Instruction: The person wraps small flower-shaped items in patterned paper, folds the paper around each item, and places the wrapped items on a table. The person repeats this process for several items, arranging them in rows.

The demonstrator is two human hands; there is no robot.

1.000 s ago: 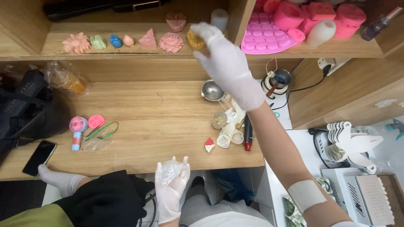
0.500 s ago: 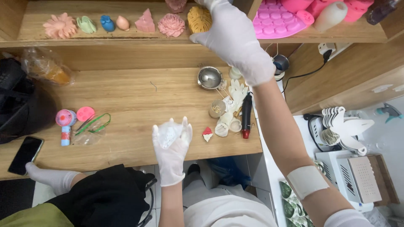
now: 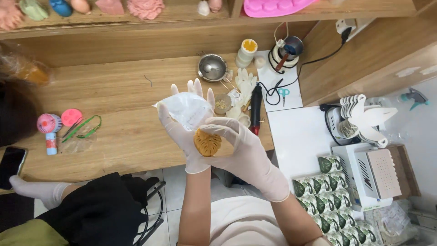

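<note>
Both my hands wear white gloves and meet above the front edge of the wooden desk (image 3: 127, 91). My left hand (image 3: 182, 123) holds a small clear plastic bag (image 3: 189, 109) flat against its palm and fingers. My right hand (image 3: 236, 146) grips an orange leaf-patterned moulded piece (image 3: 207, 142) just below the bag, touching the left palm. On the shelf above lie several pastel moulded shapes (image 3: 145, 7) and a pink silicone mould (image 3: 277, 7).
A small metal bowl (image 3: 212, 67), a lidded jar (image 3: 247, 51), a black pen-like tool (image 3: 256, 109) and a small melting pot (image 3: 287, 49) sit on the desk's right part. A pink hand fan (image 3: 49, 127) and a phone (image 3: 11, 166) lie left. A seated person (image 3: 91, 214) is lower left.
My right hand has come down from the shelf with the orange piece and now meets my left hand, which has risen with the bag. The view has tilted downward.
</note>
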